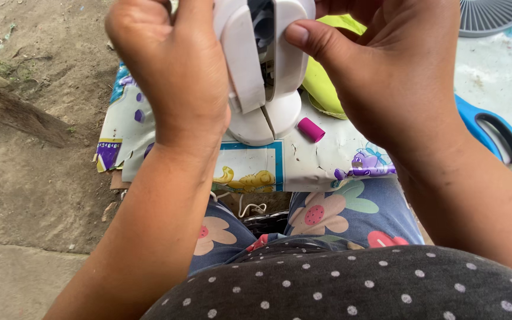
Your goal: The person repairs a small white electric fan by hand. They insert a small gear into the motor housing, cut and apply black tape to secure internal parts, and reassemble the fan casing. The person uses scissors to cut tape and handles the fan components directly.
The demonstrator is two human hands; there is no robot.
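Your two hands hold a white plastic housing [263,71] at the top centre of the frame, above the near edge of a low table [250,169] covered with a printed cartoon sheet. Your left hand [170,71] closes around the left side of the housing; its fingers curl over the shell, and you see mostly the back of this hand. Your right hand [386,77] grips the right side, with the thumb [312,38] pressed flat on the right half of the shell. The housing is in two halves with a dark gap between them, where grey inner parts show; a narrow seam runs down to its rounded base. Its base is just above the table sheet, and you cannot tell if it touches. Just right of the base, a small magenta cylinder [311,129] lies on the sheet. Behind your right hand there is a yellow-green piece [321,89], partly hidden. At the right edge lies a blue handle [496,133] with a dark loop, and at the upper right corner a grey fan grille [493,15]. In the lower part of the frame you see your flowered trousers and dotted shirt.
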